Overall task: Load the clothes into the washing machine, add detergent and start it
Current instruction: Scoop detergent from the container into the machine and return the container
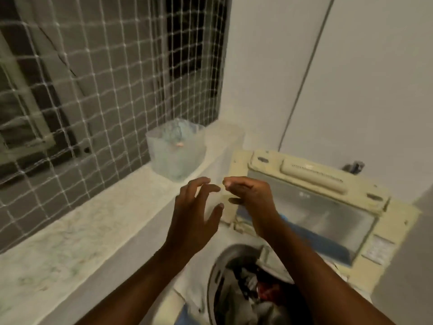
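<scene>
With clothes point(255, 292) already seen in the drum, both empty, spread hands, left hand point(194, 216) and right hand point(250, 198), are best closed squarely around the plastic tub point(175, 156) on the ledge point(98, 221).

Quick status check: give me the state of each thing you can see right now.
Lid: up, open.
Drum: open, clothes inside.
Tub: upright on ledge, no lid.
Left hand: empty, fingers spread.
Right hand: empty, fingers loosely curled.
</scene>
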